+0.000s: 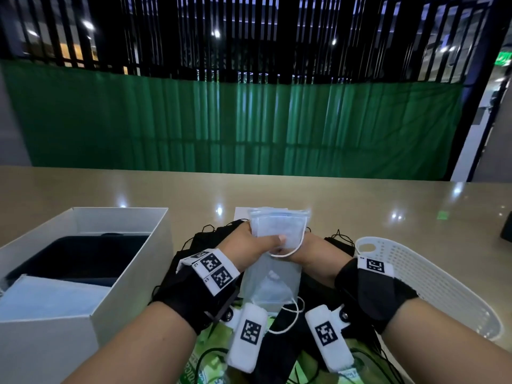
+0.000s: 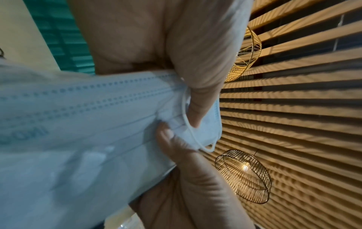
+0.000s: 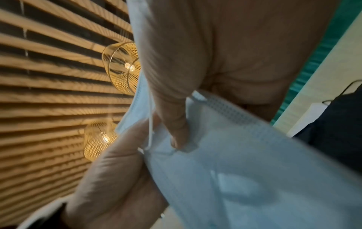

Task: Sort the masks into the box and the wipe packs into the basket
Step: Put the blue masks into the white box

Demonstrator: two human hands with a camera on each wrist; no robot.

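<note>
Across the lower half of the head view:
Desk (image 1: 360, 206): a glossy beige top that carries everything.
Box (image 1: 133, 261): white and open, lower left of the frame; a light blue mask stack (image 1: 52, 297) lies at its near end with dark contents behind it.
Basket (image 1: 432, 284): white and perforated, lower right of the frame.
Black masks (image 1: 199, 245): a heap at centre, between box and basket, under both hands.
Wipe packs (image 1: 199, 364): green printed packaging at the bottom centre, partly under the black masks and wrist straps.
Blue masks (image 1: 277, 231): a thin stack held above the heap at centre, one hanging down towards the wrists.
Left hand (image 1: 249, 242): its grip holds the stack's left edge, thumb on top.
Right hand (image 1: 313, 250): its grip pinches the right edge of the stack by an ear loop, thumb (image 3: 117, 178) under and finger (image 3: 176, 127) over.
</note>
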